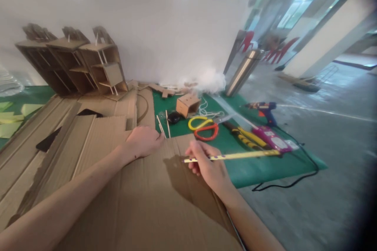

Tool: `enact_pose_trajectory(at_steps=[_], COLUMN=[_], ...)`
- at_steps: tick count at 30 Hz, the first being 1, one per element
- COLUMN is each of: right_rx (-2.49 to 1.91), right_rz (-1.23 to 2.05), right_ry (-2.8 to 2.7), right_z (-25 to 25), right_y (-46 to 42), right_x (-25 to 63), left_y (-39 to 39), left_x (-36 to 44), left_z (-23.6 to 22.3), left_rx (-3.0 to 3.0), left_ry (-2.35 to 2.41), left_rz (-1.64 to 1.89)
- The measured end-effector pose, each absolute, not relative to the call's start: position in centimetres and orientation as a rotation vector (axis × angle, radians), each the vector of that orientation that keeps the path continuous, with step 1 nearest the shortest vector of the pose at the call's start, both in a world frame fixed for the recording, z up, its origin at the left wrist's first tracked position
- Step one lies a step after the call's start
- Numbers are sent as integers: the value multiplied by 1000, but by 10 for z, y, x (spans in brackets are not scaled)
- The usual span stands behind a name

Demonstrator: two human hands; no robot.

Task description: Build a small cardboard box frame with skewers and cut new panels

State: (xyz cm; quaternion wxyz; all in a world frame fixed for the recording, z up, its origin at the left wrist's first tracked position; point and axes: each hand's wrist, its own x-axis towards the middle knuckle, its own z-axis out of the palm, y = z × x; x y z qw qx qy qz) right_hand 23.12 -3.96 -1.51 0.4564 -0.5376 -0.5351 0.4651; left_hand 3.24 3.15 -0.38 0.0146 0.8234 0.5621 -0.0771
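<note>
Pencil (231, 156) lies in the right hand (211, 168), pinched between thumb and fingers, the other fingers folded in below, over the right part of the cardboard sheet (141, 196). The left hand (143, 141) rests on that sheet, back upward and fingers bent; whether they grip anything I cannot tell. For a controlled stroke, I would press the sheet flat with the left hand, clear of the pencil's path, and tilt the shaft steeper.

Its long axis runs almost crosswise, rising slightly rightward: the dark end points left, into the space between the hands, while the opposite end reaches past the right hand over the green counter (250, 172).

Just beyond the right hand lie scissors (207, 126); farther right of it, a yellow-and-black tool (246, 138) and a pink packet (272, 139). Past these sit a glue gun (265, 110) and, ahead between both hands, a small cardboard box (187, 105). Cardboard compartments (81, 62) stand beyond the left hand.
</note>
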Motion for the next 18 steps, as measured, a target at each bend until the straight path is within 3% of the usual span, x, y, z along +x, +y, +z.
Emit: enact_pose_trajectory(at_steps=[18], right_rx=[-1344], right_rz=[963], right_ry=[-1562], right_z=[-33], right_y=[-35], right_x=[223], left_y=[32], left_x=[32], left_z=[-3], left_rx=[2562], left_ry=[1747], left_rz=[-232])
